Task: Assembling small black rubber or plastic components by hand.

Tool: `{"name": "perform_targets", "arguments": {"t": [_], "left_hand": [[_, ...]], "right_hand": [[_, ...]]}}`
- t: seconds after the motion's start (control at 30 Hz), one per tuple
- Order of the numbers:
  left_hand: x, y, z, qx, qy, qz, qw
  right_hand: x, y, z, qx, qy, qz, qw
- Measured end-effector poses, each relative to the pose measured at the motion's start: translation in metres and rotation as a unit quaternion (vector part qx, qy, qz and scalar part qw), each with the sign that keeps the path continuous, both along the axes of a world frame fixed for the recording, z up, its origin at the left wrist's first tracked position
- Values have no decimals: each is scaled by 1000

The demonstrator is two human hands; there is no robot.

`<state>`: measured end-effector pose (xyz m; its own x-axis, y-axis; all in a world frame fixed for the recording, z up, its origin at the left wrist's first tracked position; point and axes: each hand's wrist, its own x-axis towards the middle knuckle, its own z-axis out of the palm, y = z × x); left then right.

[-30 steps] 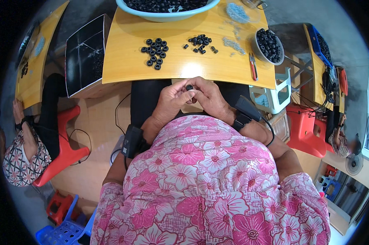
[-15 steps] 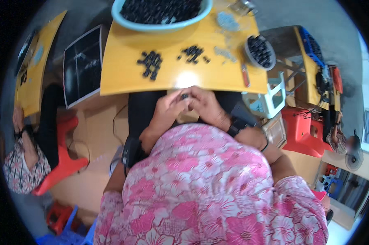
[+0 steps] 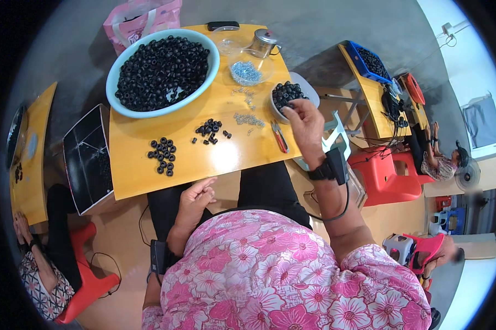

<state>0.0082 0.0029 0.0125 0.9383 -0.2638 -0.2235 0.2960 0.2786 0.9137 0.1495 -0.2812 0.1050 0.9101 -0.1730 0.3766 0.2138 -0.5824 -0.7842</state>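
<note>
You see a red stool point(image 3: 389, 171) to your right, a pink bag point(image 3: 140, 16) behind the yellow table point(image 3: 149, 173), and a blue crate point(image 3: 369, 60) farther off.

Landmark: large pale-blue basin of black rings point(image 3: 149, 107) at the far-left of the yellow wooden table point(image 3: 242, 148). Below the basin, bare tabletop runs along the near edge, broken only by two loose clusters of black rings point(image 3: 162, 155) point(image 3: 210, 130), with an open lane between them. Right of the basin the way is crowded: clear dish of small silver parts point(image 3: 247, 71), metal-lidded glass jar point(image 3: 263, 43), scattered silver bits point(image 3: 249, 118), red-handled pliers point(image 3: 279, 137), small bowl of black rings point(image 3: 283, 96).
</note>
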Motion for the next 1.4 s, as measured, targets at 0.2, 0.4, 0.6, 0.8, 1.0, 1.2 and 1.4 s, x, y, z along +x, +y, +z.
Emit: {"name": "perform_targets", "arguments": {"t": [0.2,0.4,0.6,0.8,1.0,1.2,1.4], "left_hand": [[3,-1,0,-3,30,3,1000],[7,-2,14,15,48,-15,999],[6,-1,0,-14,26,-22,999],[8,0,-1,-2,34,-26,999],[8,2,0,-15,43,-26,999],[7,0,-2,-12,63,-13,998],[8,-1,1,-34,76,-3,996]], "right_hand": [[20,-34,-4,-160,77,-108,978],[17,-43,-10,-75,25,-77,994],[-1,4,-16,12,7,15,1000],[-27,76,-19,-60,52,182,980],[-16,91,-36,-67,83,174,979],[-7,113,-27,-97,92,207,969],[9,128,-31,-125,33,246,961]]}}
